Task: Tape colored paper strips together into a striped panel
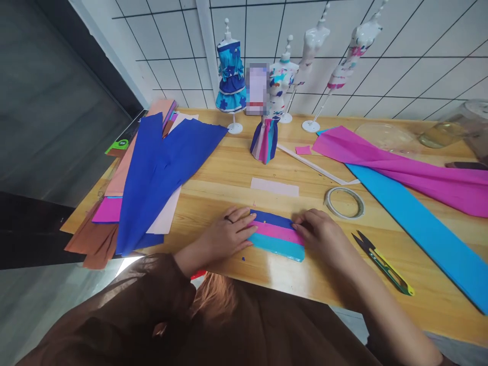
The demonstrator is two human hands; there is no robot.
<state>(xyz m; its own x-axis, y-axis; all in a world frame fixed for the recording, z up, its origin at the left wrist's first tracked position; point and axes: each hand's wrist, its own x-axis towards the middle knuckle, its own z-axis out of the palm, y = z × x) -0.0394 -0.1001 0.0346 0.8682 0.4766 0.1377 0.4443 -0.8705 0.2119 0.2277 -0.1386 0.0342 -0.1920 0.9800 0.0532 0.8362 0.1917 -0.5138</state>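
Observation:
A striped paper piece [277,234] lies flat on the wooden table in front of me, with dark blue, pink and turquoise bands running side by side. Its turquoise band has a glossy surface. My left hand [231,230], a ring on one finger, rests with fingers stretched over the left end of the piece. At the opposite end, my right hand [314,229] pinches the right edge near the blue and pink bands; the fingertips partly hide that corner. Just behind the piece lies a pale pink paper strip [275,187].
Thread snips [383,263] and a tape roll [344,203] lie to the right, before blue [419,223] and magenta paper [404,165]. Folded dark blue paper [160,168] covers a stack at left. Several mini dress forms stand behind, one wearing a striped skirt [264,142].

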